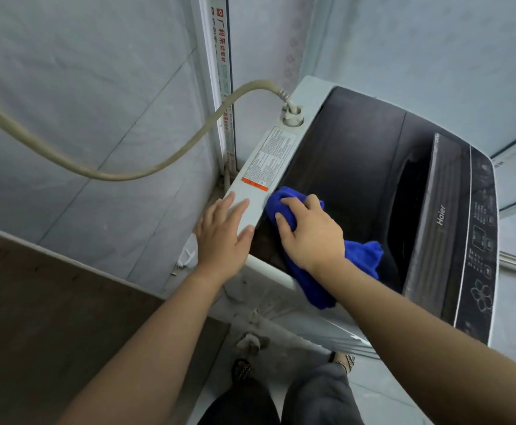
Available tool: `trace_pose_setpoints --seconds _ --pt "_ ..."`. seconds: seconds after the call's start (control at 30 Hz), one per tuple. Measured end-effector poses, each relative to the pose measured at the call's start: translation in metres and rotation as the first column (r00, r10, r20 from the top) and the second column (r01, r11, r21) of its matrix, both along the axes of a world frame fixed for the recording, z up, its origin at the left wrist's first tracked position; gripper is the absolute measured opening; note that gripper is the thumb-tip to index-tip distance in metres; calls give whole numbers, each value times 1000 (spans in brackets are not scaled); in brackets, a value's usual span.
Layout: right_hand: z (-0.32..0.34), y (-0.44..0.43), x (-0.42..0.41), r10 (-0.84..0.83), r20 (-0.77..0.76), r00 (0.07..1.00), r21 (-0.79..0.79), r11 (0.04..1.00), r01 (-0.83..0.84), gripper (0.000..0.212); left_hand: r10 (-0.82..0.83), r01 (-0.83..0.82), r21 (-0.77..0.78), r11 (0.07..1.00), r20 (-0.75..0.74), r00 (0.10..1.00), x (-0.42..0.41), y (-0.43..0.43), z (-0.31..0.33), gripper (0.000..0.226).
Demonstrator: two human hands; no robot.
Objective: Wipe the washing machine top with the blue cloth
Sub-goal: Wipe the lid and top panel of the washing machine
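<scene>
Fingers [284,223] of the right hand [311,237] curled round a bunched fold of the blue cloth [281,199], pressing it onto the dark lid [357,154] of the washing machine top [315,87], just below frame centre toward 6 o'clock. Fingers [238,207] of the left hand [223,237] straight and slightly spread, lying flat on the pale grey rim [250,194] at 7 o'clock of centre, holding nothing. Loose tail of the cloth trailing under the wrist and over the near edge toward 5 o'clock.

Probably early in the wipe, with most of the lid out toward 2 o'clock seemingly not yet covered.

Risks from here:
- dragging the hanging tail instead of the wad, leaving streaks on the glossy surface
- sweeping toward 12 o'clock and knocking the hose [189,142] at its fitting [293,116]
- brushing the control panel [480,228] at 3 o'clock and pressing a key
- catching an edge of the printed label [275,154]

Thick, plush pile against smooth, reflective dark glass or plastic. Matte moulded rim with rounded corners. Beige hose, limp and arched. Flat touch panel with pale icons.
</scene>
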State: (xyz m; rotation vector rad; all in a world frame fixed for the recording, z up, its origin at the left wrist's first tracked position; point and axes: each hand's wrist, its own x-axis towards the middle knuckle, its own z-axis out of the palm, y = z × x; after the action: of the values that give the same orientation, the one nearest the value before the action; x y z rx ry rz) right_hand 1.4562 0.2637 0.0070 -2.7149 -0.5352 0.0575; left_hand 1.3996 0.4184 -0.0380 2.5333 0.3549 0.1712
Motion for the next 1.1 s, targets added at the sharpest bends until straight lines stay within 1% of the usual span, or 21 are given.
trace_pose_setpoints --seconds 0.07,0.13,0.27,0.43,0.53,0.67,0.77,0.87,0.97,1.03,1.1 --pt "-2 -5 -31 45 -7 999 10 999 -45 39 -40 44 -98 994 42 998 -10 6 -3 47" --pt "-4 -7 -48 48 -25 999 -4 999 -48 40 -58 68 -118 991 85 995 -20 9 -7 47" --pt "-6 0 -39 16 -30 999 1 1000 -16 41 -60 76 -138 988 115 992 -27 11 -11 45" --pt "-2 21 -20 -7 -23 1000 31 999 8 38 -86 101 -154 983 101 991 -29 14 -6 46" --pt "-2 18 -25 48 -19 999 45 998 -47 37 -91 104 -133 986 97 991 -30 14 -6 46" --pt "-6 -4 -58 190 -6 982 29 981 -189 38 -81 94 -120 988 109 991 -29 12 -5 40" --pt "-7 -18 -69 214 -33 976 12 977 -214 39 -74 83 -112 990 79 994 -29 11 -2 41" --pt "-7 -16 -62 165 -21 986 9 986 -164 38 -77 80 -117 990 34 996 -30 9 4 42" --pt "-3 -3 -44 45 -28 999 60 997 -43 35 -83 81 -104 991 -15 996 -29 9 8 42" --pt "-2 -7 -39 -37 -44 998 65 997 40 37 -90 87 -51 995 -42 995 -27 8 11 42" --pt "-3 -26 -45 -166 -44 985 67 983 169 40 -94 96 40 995 -54 994 -26 7 15 41"
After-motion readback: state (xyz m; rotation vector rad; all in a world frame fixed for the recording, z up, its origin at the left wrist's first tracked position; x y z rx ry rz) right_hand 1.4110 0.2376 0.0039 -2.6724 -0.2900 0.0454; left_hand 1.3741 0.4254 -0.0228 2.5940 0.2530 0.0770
